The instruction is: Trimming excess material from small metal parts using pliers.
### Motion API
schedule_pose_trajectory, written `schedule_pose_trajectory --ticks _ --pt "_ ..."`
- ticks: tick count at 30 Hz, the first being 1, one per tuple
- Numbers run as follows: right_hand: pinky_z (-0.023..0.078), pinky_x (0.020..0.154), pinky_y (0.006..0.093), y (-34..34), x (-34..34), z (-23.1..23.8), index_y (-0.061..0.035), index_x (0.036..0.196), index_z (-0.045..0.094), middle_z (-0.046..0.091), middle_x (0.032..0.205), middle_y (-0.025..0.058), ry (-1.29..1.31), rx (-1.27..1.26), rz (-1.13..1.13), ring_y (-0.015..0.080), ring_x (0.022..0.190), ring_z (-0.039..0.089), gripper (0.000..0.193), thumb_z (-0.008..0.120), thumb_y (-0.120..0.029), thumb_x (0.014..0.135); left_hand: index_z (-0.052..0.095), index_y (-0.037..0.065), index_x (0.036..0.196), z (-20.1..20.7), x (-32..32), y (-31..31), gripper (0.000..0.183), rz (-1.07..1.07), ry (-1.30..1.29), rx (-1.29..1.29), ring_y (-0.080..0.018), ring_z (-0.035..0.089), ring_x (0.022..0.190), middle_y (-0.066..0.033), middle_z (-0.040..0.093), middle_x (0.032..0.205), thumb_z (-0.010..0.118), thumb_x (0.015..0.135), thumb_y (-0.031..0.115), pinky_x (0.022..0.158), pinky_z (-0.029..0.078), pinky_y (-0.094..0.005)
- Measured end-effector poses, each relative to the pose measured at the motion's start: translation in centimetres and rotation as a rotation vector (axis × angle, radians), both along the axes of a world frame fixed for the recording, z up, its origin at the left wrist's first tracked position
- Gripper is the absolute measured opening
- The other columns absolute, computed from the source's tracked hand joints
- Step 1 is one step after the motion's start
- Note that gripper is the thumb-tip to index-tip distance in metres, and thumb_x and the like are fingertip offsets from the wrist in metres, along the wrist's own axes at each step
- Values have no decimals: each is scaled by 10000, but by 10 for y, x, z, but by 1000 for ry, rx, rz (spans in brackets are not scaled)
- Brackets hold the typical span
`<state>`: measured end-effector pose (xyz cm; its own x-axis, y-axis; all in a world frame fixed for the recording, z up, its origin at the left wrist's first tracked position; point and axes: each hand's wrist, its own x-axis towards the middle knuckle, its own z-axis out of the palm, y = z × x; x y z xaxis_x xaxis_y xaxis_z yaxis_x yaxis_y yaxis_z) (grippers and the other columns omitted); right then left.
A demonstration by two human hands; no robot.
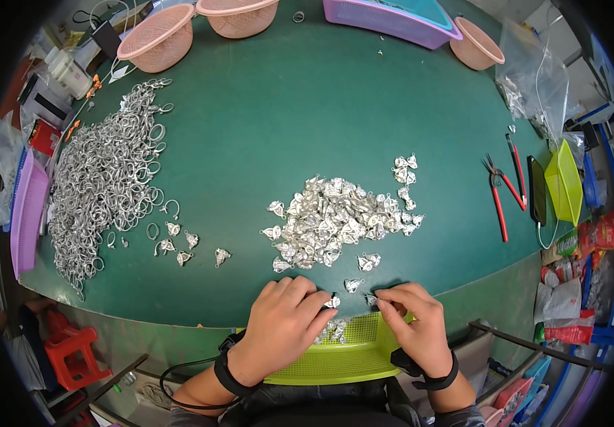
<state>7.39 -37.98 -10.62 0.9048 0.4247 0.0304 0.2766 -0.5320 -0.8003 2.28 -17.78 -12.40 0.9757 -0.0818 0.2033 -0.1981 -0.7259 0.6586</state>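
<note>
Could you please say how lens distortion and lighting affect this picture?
Head view: the green table looks bowed along its near edge and black fills the corners; head view lighting seems fairly even, with glints on the central silver pile.

the left hand [283, 324] partly hides the near green basket [350, 361] — the silver piece [370, 299] at the right hand [419, 320] is too small to tell.

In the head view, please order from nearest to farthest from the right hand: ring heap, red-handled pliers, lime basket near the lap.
1. Lime basket: partly covered by the right hand.
2. Red-handled pliers: right side of the table.
3. Ring heap: far left.
</note>
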Motion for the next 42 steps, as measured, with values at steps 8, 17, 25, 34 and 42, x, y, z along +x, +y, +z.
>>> schedule_pose_trajectory --ticks 8,17,25,34,42 --pt "460 630 320 -7 6 11 -11 933 649 592 800 111 15 -154 -55 258 702 576 186 683 -23 752 652 81 834 -2 -1 2 202 -18 -6 27 -199 525 727 -22 531 792 754 701 192 637 382 -327" --pt "466 712 359 0 0 5 -18 939 651 575 894 120 -70 -87 54 292 805 570 205 697 -22 740 607 65 923 6 5 0 249 -79 52 -1 -209 510 751 -44 506 847 706 756 222 645 392 -326" --pt "458 710 364 7 -1 5 -13 921 640 576 864 118 -116 -155 93 295 801 561 217 724 -46 723 604 54 929 6 4 -1 244 -131 67 6 -217 511 757 -50 496 846 701 761 202 646 403 -336" --pt "485 611 261 21 -9 19 21 940 632 622 858 99 585 436 128 144 705 606 161 684 -23 794 663 30 889 21 -10 -5 178 -17 -13 -369 -235 616 736 -94 636 816 729 733 83 622 486 -297" --pt "414 673 370 18 32 5 -50 997 661 507 813 97 -167 -186 101 277 773 483 230 669 -47 767 630 -1 792 32 -24 93 78 593 55 -23 -243 576 700 -98 620 766 675 729 -15 636 458 -335"
